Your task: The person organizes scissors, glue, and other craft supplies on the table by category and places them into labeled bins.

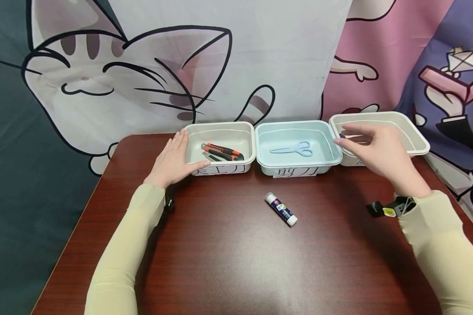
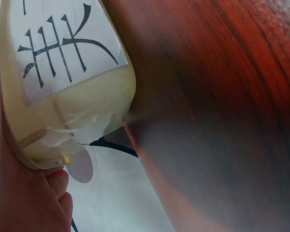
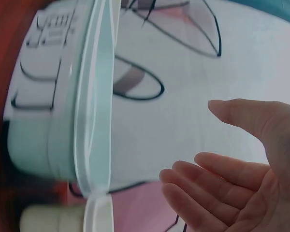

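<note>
My left hand (image 1: 173, 158) rests against the left end of a cream plastic box (image 1: 236, 127), fingers straight along its rim and thumb at the front edge. Red-and-black utility knives (image 1: 223, 152) lie in that box. Over the left side of the right cream box (image 1: 407, 131) hovers my right hand (image 1: 384, 146), thumb and fingers apart; the right wrist view shows nothing between them. Near its fingertips, a small dark blue thing (image 1: 342, 136) shows in the box, mostly hidden by the hand. A glue stick (image 1: 281, 209) lies on the table.
Between the cream boxes stands a light blue box (image 1: 327, 127) holding blue scissors (image 1: 293, 149). Paper labels (image 1: 294, 171) are on the box fronts. All three boxes stand along the back of the brown table (image 1: 220, 245), before a printed cloth (image 1: 291, 52).
</note>
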The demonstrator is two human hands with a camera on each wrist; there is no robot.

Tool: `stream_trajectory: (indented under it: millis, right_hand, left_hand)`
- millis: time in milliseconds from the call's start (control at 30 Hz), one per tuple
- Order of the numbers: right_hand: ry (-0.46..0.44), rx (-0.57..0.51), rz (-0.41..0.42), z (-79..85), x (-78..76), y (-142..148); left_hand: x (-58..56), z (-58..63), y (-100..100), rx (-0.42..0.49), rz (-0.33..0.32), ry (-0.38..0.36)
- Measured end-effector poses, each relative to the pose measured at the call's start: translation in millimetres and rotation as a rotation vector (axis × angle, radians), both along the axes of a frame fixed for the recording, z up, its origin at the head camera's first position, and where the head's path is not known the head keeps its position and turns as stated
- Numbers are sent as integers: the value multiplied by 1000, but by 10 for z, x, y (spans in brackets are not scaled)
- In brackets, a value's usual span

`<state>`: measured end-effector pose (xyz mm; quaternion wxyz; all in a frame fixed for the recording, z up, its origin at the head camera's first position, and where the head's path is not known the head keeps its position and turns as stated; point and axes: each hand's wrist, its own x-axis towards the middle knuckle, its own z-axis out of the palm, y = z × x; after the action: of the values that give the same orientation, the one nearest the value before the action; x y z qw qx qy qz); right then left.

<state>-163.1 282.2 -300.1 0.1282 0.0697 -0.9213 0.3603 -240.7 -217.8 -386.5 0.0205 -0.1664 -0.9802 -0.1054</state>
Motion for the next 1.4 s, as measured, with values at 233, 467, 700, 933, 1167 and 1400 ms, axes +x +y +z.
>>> stream_trajectory:
  millis: [233,467,700,933,1167,1400]
  right_hand:
    - [-7,-13,78,-13,126,-265]
    - [-41,-12,172,-87,217,-480]
    - [-64,53,274,-301,272,-647]
    - [-117,43,391,-554,318,-812]
    - [-174,105,431,-811,358,-939]
    - [-239,73,484,-978,401,-1026]
  left_hand:
    - [20,-3,-3,8,-1,1]
    - [17,-15,-7,12,-2,6]
    - [2,-44,-16,2,-4,9]
    - [-2,-35,-5,-6,-4,21]
    - [-2,-30,-5,-12,2,9]
    - [2,-14,-7,-5,2,0]
